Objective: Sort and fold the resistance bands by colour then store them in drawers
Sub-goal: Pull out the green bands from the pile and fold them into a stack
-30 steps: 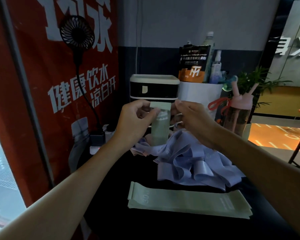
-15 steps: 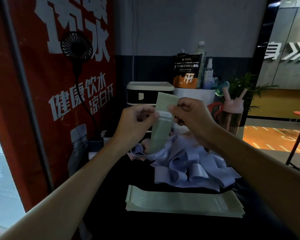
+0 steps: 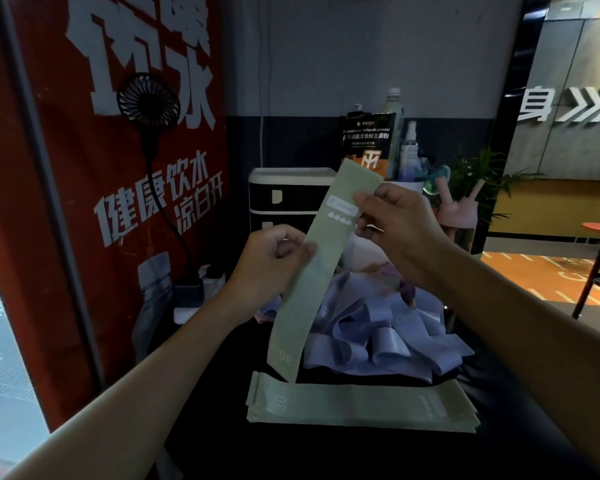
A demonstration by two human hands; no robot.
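Note:
I hold a pale green resistance band (image 3: 312, 271) up at a slant above the dark table (image 3: 361, 455). My left hand (image 3: 271, 261) pinches its left edge near the middle, and my right hand (image 3: 395, 233) pinches its right edge by the white label. Its lower end, marked 30, hangs just over a flat stack of green bands (image 3: 361, 407) near the table's front. A loose heap of lilac bands (image 3: 388, 334) lies behind that stack. The black and white drawer unit (image 3: 284, 195) stands at the back, both drawers shut.
A white box (image 3: 406, 185) with bottles and a black pouch (image 3: 368, 140) stands right of the drawers, next to a pink bottle (image 3: 459, 216) and a plant (image 3: 478, 174). A black fan (image 3: 148, 98) on a bent stalk rises at the left before the red poster.
The green band has been drawn out longer and tilted. My right hand rose toward its upper end, my left hand slid lower, and the 30-marked end now hangs free.

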